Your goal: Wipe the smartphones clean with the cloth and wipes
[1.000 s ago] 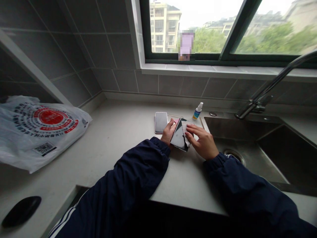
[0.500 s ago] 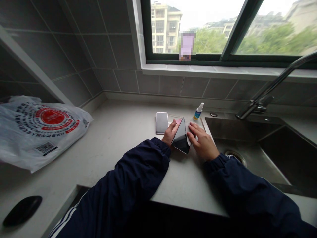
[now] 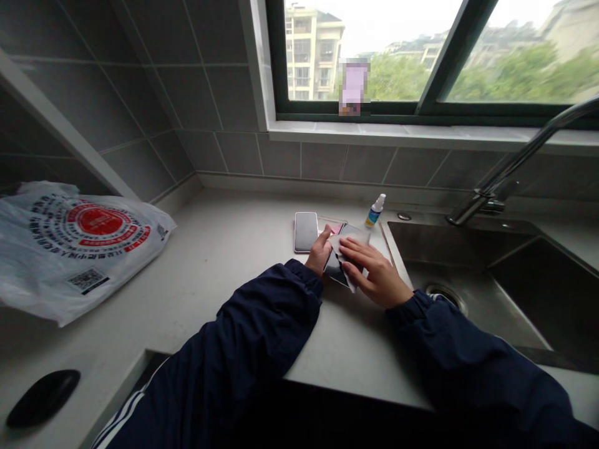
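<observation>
Head view: right fingers point(image 3: 360, 254) press a white cloth point(image 3: 344, 237) onto a dark phone point(image 3: 333, 268) held by left fingers point(image 3: 325, 240).

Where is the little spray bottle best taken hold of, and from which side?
Grip the spray bottle around its blue-labelled body, probably with the right hand, now on a white cloth, coming from the front. It stands upright and slim beside the sink, so a hand can wrap it clear of the nozzle on top.
</observation>
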{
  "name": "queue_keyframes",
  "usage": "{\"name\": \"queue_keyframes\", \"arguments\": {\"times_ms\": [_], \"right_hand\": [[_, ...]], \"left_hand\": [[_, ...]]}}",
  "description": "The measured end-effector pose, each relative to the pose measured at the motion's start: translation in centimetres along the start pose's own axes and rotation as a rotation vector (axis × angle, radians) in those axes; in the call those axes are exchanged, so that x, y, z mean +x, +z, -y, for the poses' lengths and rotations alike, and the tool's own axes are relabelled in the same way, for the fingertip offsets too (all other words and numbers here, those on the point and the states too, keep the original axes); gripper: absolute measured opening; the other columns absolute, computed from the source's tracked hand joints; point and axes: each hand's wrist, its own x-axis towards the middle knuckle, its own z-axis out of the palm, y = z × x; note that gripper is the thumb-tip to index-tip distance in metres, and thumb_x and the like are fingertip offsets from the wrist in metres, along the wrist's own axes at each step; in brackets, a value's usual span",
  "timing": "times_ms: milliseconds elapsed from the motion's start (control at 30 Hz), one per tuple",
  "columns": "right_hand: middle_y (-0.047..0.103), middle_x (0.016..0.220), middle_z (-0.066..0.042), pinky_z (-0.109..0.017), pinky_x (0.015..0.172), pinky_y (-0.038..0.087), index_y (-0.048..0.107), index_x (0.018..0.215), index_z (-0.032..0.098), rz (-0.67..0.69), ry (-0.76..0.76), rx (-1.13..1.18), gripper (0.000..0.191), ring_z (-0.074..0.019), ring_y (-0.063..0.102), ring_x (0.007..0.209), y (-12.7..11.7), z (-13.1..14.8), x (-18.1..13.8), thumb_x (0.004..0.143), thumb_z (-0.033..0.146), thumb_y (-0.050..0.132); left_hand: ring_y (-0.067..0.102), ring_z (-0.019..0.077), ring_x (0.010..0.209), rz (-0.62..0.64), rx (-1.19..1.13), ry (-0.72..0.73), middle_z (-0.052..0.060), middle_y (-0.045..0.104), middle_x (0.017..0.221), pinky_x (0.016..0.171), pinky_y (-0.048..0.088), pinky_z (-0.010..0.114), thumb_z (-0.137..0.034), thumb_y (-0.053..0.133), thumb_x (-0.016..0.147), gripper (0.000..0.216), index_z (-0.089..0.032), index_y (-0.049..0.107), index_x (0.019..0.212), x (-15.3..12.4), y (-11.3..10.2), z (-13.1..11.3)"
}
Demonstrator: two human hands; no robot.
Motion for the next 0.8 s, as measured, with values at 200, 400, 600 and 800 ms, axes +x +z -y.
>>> {"name": "queue_keyframes", "arguments": {"times_ms": [200,400,600,800], "right_hand": [[0.063,0.143,-0.009,-0.068,0.118,0.025,0.065,0.133,0.028,0.041,-0.031,0.013,0.034,-0.0316,0.053,0.139,-0.3,0.9,-0.1,0.100,0.032,0.054],[0.054,0.152,-0.010,-0.064,0.117,0.033,0.060,0.140,0.024,-0.012,0.147,-0.085,0.042,-0.0317,0.044,0.146,0.2,-0.6,0.0,0.103,0.040,0.047],[0.048,0.157,-0.014,-0.054,0.121,0.035,0.055,0.145,0.017,-0.085,0.207,-0.149,0.051,-0.0306,0.039,0.149,0.5,-1.8,0.0,0.103,0.043,0.044],[0.042,0.158,-0.022,-0.051,0.125,0.030,0.052,0.147,0.004,-0.126,0.213,-0.160,0.061,-0.0331,0.035,0.151,0.2,-2.1,0.2,0.102,0.044,0.042]], "left_hand": [[0.074,0.0298,0.098,-0.074,-0.057,0.048,0.020,0.073,0.109,0.100,0.053,0.045,-0.056,0.030,0.102,0.067,-0.006,0.054,0.141,-0.2,0.7,-0.2],[0.073,0.0303,0.099,-0.041,-0.026,0.043,0.021,0.073,0.113,0.098,0.054,0.044,-0.055,0.028,0.102,0.069,-0.005,0.057,0.139,-0.5,0.6,-0.4],[0.073,0.0309,0.101,0.045,0.010,-0.030,0.020,0.071,0.119,0.098,0.053,0.046,-0.060,0.032,0.100,0.070,-0.010,0.053,0.144,-0.6,-0.1,-0.2],[0.072,0.0313,0.102,0.063,0.039,-0.121,0.017,0.072,0.119,0.100,0.052,0.048,-0.059,0.035,0.100,0.068,-0.014,0.048,0.150,-1.0,0.0,-0.6]]}}
